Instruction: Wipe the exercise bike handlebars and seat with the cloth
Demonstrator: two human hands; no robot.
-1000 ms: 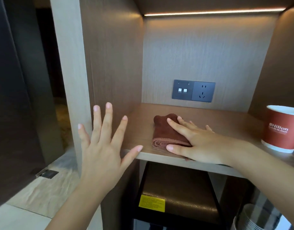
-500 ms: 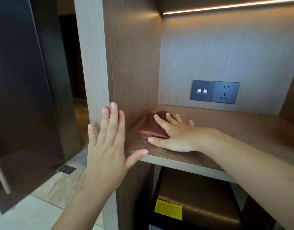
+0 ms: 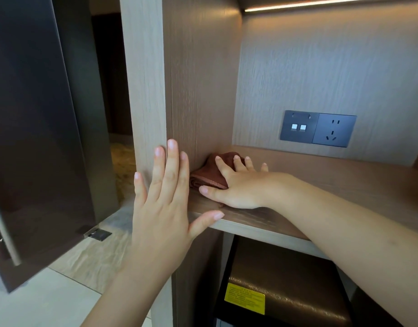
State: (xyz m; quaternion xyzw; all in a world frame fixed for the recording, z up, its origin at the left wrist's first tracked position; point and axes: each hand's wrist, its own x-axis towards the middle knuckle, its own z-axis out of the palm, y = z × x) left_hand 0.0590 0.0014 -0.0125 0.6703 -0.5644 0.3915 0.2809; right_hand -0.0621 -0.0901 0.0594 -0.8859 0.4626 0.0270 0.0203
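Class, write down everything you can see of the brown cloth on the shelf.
The cloth is reddish-brown, soft-looking fabric, folded, with layered edges showing at the front. It lies bunched on the wooden shelf, in its left corner close to the side panel. The right hand presses flat on top, covering much of it.

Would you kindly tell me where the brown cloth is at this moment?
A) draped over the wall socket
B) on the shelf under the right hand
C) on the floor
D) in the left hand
B: the cloth lies on the shelf with the right hand pressing flat on it, while the left hand rests on the side panel.
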